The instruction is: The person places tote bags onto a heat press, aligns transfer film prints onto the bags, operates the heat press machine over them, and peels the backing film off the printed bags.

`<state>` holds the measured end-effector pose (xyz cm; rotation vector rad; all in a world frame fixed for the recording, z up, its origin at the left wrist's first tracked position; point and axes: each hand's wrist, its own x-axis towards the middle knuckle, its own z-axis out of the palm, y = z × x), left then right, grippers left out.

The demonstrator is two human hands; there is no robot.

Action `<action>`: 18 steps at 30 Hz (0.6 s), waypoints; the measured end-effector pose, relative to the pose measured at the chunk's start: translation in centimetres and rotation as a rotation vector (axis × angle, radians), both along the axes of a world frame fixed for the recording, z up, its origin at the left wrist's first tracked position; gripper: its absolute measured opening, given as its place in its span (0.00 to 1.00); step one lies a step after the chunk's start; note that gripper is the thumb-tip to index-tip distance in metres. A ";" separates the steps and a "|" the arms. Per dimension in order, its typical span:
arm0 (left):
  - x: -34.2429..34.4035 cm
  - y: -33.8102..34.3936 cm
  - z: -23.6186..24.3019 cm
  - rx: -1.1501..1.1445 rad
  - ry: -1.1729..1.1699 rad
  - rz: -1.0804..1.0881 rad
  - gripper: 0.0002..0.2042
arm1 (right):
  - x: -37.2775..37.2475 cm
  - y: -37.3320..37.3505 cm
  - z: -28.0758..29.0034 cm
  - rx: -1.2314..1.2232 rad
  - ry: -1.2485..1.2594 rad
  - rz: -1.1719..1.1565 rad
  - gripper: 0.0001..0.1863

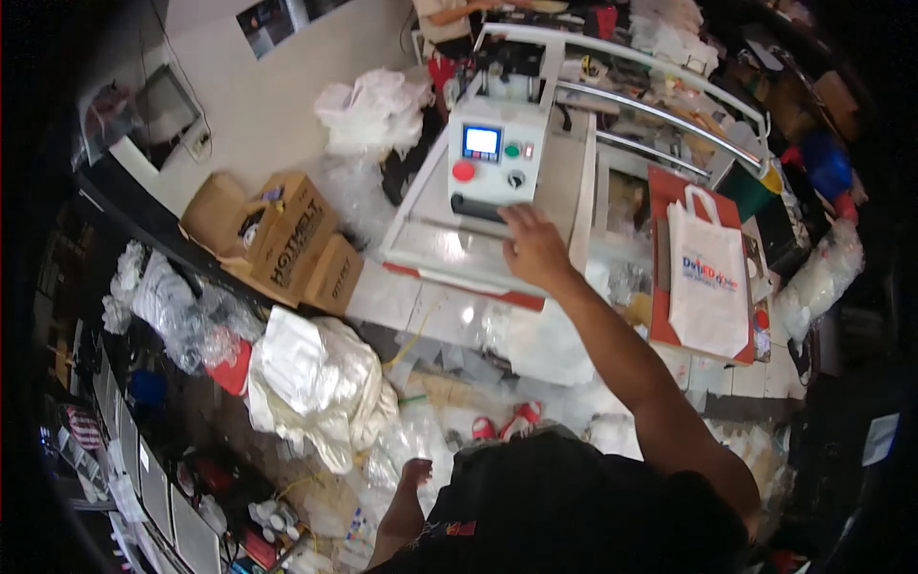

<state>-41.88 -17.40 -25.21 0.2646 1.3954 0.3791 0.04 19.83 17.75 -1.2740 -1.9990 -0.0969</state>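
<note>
My right hand point(531, 247) reaches forward with fingers apart, its fingertips at the right end of the black handle point(470, 207) on a white press machine point(497, 158). The machine's control box has a lit screen point(481, 142), a red button point(463, 170), a green button and a knob. Right of it, a white non-woven bag point(706, 297) with printing lies on an orange-red board point(663, 199). My left hand point(415, 475) hangs low beside my body near crumpled clear plastic point(402, 440); whether its fingers are closed is too small to tell.
Cardboard boxes point(258, 234) stand left of the machine, a heap of white bags point(316, 383) below them. A person point(445, 24) in beige stands behind the machine, near white bundles point(368, 110). A curved metal rail point(669, 129) runs right. Flat screens or panels point(158, 488) line the lower left.
</note>
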 end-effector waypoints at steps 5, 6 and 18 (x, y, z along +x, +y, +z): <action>-0.1 0.5 0.1 -0.089 0.173 -0.150 0.06 | 4.4 -7.9 -1.3 -0.126 0.285 -0.104 0.19; 1.4 2.0 1.1 -0.102 0.295 -0.280 0.06 | 6.9 -9.9 -2.8 -0.220 0.300 -0.217 0.16; 7.3 11.7 -1.4 0.048 0.032 -0.170 0.07 | 34.1 -25.3 -11.0 -0.391 0.339 -0.755 0.07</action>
